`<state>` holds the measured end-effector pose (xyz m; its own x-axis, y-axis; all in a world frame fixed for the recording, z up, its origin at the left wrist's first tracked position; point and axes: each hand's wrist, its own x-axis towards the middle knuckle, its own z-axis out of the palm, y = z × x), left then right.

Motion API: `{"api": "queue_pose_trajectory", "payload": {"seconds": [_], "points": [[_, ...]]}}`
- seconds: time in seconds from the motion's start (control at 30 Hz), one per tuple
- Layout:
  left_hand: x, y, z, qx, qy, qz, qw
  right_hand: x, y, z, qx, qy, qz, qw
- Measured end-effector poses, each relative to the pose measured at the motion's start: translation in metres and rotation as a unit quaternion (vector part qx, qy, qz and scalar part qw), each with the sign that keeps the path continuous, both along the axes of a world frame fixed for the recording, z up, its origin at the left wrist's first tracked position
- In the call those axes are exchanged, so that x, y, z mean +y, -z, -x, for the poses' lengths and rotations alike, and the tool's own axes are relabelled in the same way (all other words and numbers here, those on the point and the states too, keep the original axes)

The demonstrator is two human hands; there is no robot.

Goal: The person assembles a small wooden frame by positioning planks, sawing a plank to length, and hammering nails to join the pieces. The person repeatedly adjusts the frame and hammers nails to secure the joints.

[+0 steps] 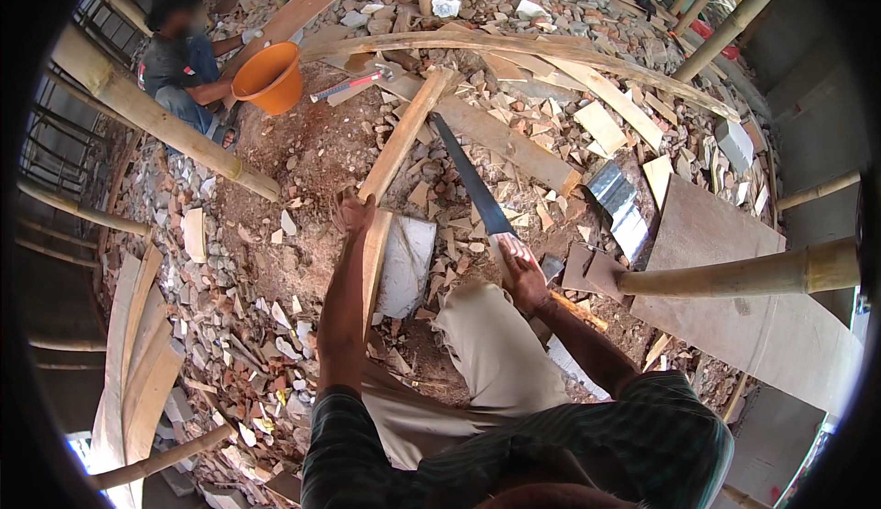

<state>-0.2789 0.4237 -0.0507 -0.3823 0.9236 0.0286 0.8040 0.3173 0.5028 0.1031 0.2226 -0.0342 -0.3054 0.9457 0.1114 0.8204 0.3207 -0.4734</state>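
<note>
Ahead of the right hand (526, 279), its gripped saw (470, 178) extended toward the timber (405, 145) clasped by the left hand (353, 212); no completed cut was visible there.

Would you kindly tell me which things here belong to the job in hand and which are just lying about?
In use:
saw, in the right hand
wooden plank, touched by the left hand

Apparently just lying about:
shiny metal sheet
large brown board
broken rubble

A head-worn fisheye looks down, near the left hand (354, 212) and right hand (525, 278).
</note>
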Motion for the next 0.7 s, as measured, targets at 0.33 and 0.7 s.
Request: {"api": "queue_pose_trajectory", "payload": {"seconds": [0.33, 0.7], "points": [[0.073, 0.015, -0.016, 0.04, 0.151, 0.247, 0.956, -0.015, 0.105, 0.025, -0.109, -0.02, 0.184, 0.977], [0.056, -0.167, -0.02, -0.038, 0.17, 0.182, 0.968, -0.003, 0.121, 0.017, -0.067, -0.044, 0.129, 0.988]]}}
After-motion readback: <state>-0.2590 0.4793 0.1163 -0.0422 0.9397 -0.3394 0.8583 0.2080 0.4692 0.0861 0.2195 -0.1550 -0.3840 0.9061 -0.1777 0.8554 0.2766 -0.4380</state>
